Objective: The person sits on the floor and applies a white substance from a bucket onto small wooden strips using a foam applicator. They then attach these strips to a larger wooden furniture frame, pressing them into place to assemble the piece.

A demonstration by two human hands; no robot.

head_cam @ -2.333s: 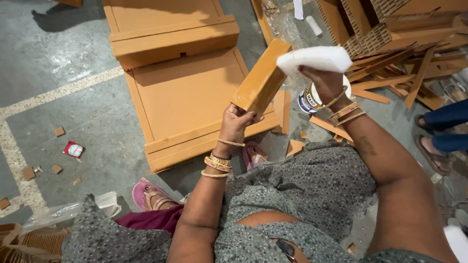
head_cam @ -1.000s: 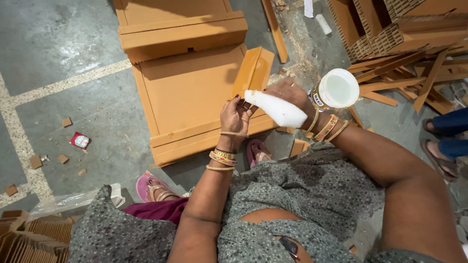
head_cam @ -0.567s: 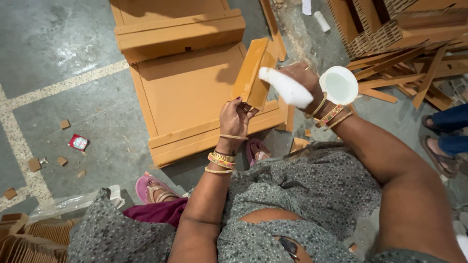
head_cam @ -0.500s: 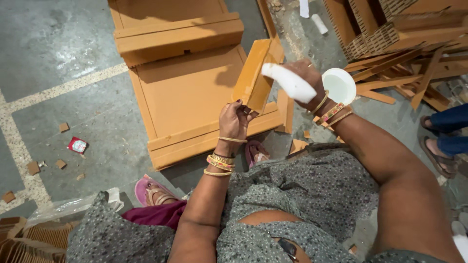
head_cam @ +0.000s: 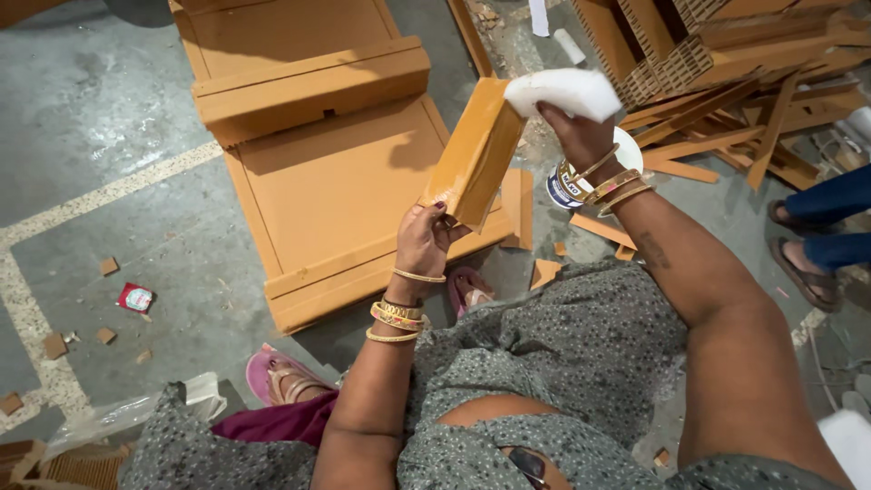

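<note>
The flat orange-brown wooden block (head_cam: 474, 154) is held in the air, tilted with its upper end leaning right, gripped at its lower end. A white foam pad (head_cam: 562, 92), oblong and slightly crumpled, presses against the block's upper right corner.

The round white tin (head_cam: 564, 184) sits mostly hidden behind the right hand's (head_cam: 581, 136) bangled wrist; the heap of orange wooden strips (head_cam: 726, 82) is cut off by the frame's edge.

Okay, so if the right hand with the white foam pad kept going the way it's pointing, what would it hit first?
Most likely the wooden block. The right hand presses the white foam pad toward the block's upper end, which the left hand holds from below. Pad and block look already touching, though depth is unclear.
</note>
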